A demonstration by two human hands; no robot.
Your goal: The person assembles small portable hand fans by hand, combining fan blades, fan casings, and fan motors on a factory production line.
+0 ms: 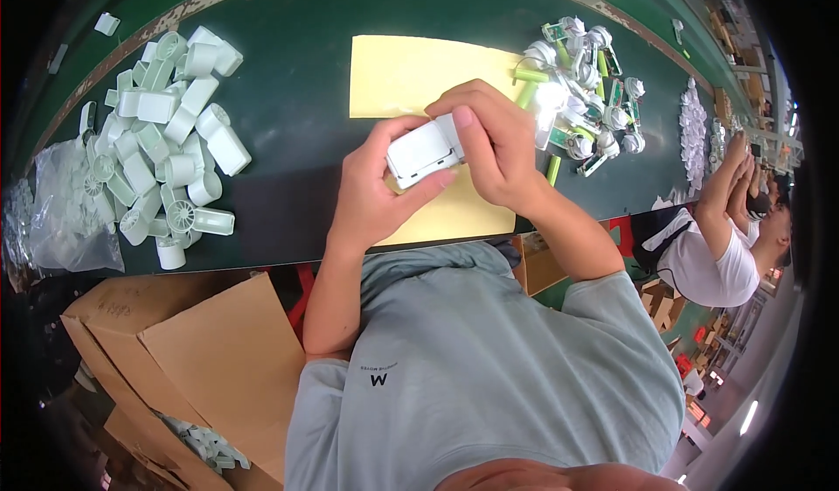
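A white plastic housing (421, 152), boxy with rounded edges and small dark slots along one side, is held between both hands above a yellow sheet (411, 71). My left hand (371, 185) grips its left end, thumb along the near side and fingers behind. At the other end, my right hand (494, 141) is closed round the housing, its thumb pressing on top. The right fingers cover that end, so its shape there is hidden.
Pale green plastic housings (157, 106) lie heaped at the left beside a clear plastic bag (70, 220). To the right sit small assemblies with circuit boards and green cylinders (554, 169). A cardboard box (218, 342) stands below the table's left edge. Another person (712, 255) works at far right.
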